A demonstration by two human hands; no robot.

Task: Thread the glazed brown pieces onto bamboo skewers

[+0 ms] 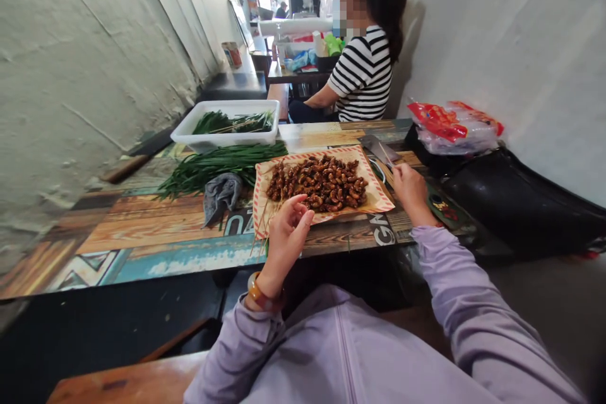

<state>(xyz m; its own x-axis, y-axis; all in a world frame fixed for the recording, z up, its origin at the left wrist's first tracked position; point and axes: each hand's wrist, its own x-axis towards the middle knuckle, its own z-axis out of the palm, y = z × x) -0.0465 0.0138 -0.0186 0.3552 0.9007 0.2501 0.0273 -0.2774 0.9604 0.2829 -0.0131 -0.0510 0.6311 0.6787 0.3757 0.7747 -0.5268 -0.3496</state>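
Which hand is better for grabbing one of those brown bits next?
Probably the left hand: it's right by the brown bits, and I can't see anything in it. The right hand is off to the side, pinching a thin stick.

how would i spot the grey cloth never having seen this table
On the wood-patterned table, find the white tub, then the long green stalks just nearer. The grey cloth lies at their near side, its crumpled folds unlike the straight stalks or glossy brown pieces.
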